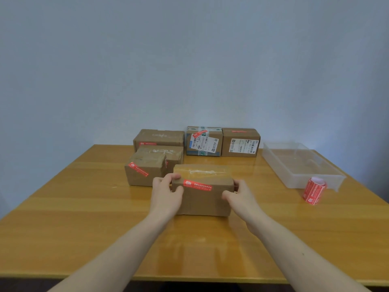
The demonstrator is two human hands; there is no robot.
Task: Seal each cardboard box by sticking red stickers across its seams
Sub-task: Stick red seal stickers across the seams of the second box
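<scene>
Left hand (pixel 166 191) grips near box (pixel 202 191) at its 9 o'clock end, fingers curled over top edge | right hand (pixel 240 196) clamps 3 o'clock end | box mid-table (pixel 84 207), red sticker (pixel 197 185) across front-top edge | sticker roll (pixel 314 191) at 3 o'clock

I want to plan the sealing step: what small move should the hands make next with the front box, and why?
Probably slide the front box back toward the stickered boxes: both the left hand and the right hand grip its ends, and a red sticker already lies on its front top edge.
</scene>
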